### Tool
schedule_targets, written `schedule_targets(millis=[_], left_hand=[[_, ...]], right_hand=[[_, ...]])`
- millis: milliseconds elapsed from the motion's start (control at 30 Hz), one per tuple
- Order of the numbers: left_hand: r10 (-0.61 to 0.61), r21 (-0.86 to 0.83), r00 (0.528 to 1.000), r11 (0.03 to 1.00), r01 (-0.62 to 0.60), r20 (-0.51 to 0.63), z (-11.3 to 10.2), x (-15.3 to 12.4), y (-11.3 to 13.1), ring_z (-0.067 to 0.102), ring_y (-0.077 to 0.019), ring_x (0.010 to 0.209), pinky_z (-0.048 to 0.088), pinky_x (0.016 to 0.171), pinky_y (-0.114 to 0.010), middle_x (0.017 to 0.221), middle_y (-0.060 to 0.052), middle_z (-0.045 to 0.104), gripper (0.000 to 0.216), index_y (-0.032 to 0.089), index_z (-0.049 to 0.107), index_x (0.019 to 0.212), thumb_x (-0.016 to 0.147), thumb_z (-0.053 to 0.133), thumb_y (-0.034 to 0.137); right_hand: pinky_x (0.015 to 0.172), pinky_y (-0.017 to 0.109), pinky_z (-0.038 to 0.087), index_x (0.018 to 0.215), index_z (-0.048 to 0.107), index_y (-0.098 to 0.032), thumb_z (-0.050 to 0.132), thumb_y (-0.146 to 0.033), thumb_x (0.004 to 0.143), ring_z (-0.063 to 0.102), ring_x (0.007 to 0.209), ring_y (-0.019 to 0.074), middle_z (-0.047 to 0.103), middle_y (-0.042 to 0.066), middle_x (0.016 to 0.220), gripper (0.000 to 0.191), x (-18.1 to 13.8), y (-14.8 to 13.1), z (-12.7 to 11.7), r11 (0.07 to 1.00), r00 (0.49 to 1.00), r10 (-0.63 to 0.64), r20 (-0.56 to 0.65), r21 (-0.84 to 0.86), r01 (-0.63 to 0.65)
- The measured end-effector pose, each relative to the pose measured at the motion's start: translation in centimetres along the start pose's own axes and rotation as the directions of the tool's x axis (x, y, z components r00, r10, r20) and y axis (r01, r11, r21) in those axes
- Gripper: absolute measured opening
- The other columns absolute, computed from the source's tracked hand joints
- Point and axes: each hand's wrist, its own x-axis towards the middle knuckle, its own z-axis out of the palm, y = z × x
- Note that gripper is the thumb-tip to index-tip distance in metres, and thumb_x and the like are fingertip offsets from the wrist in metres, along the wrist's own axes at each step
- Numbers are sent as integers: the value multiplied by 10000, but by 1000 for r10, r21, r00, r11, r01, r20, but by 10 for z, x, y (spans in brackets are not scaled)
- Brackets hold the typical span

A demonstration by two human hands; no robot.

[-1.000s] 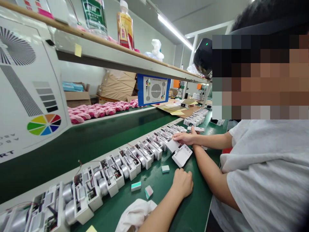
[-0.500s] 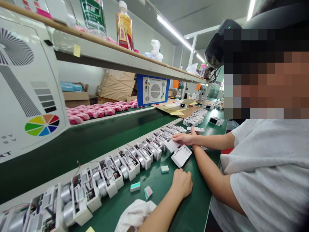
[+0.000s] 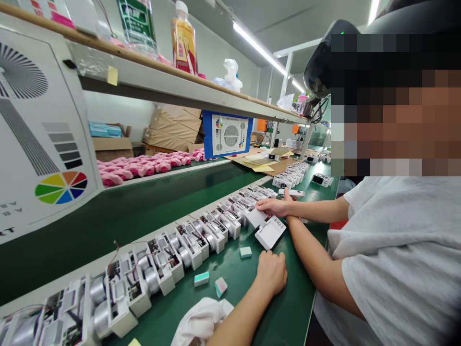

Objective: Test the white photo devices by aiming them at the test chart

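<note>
White plastic formed a two-part casing (image 3: 271, 233), held tilted by a co-worker's hand (image 3: 272, 207) just beyond the wearer's left hand (image 3: 272, 272), whose fingers were curled into a fist, anything inside hidden. The right hand was out of view. Supporting both halves probably suited the casing best. Foam-like blocks (image 3: 201, 278) lay nearby on the green tabletop (image 3: 298, 293), beside open housings (image 3: 167, 283).

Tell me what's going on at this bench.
A co-worker's hand holds a flat white panel that meets a white casing. Closer to the camera, the wearer's curled hand rests on the green bench right by the casing; nothing shows in its grip. Three small blocks lie nearby, and a row of open white units runs along the bench.
</note>
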Motion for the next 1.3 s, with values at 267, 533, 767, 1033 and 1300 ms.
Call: schedule_targets(millis=[267, 533, 767, 1033, 1300], left_hand=[[-159, -58, 943, 987, 149, -292, -6, -2, -5, 496, -312, 1066, 410, 890, -439, 1196, -139, 496, 430, 185, 494, 1150, 753, 597, 316], [-321, -77, 846, 944, 320, -426, 8, 21, -34, 563, -264, 985, 462, 853, -355, 1155, -146, 525, 399, 150, 572, 1055, 707, 678, 314], [8, 163, 835, 982, 98, -550, -34, 21, -30, 569, -323, 947, 455, 863, -468, 996, -166, 622, 257, 131, 628, 848, 615, 712, 202], [271, 479, 768, 876, 52, -580, -129, -51, -30, 567, -307, 981, 435, 893, -465, 1030, -144, 639, 191, 168, 610, 825, 649, 670, 213], [506, 658, 496, 728, 194, -706, -199, -215, 16, 579, -260, 851, 473, 801, -443, 843, -117, 654, 229, 177, 532, 739, 698, 674, 352]], right_hand=[[515, 205, 496, 902, 596, -123, 431, -287, 933, 578, 592, 77, 602, 0, 766, 234, -6, -10, 3, 997, 999, -39, 31, -62, 41], [665, 278, 525, 990, 598, -117, 273, -283, 972, 626, 793, 132, 607, 24, 892, 365, -20, -27, 8, 969, 972, -99, -212, -244, 46], [757, 343, 526, 1062, 588, -243, 519, -286, 882, 571, 968, 181, 552, 64, 1198, 198, -152, -71, 31, 872, 786, -261, -561, -486, -58], [714, 315, 531, 1047, 580, -193, 498, -302, 900, 603, 846, 149, 601, 65, 1063, 200, -219, -121, 173, 838, 677, -443, -588, -540, 79], [525, 230, 526, 785, 556, -174, 412, -97, 827, 649, 568, 148, 639, 38, 637, 169, -244, -150, 245, 849, 557, -526, -643, -438, 296]])
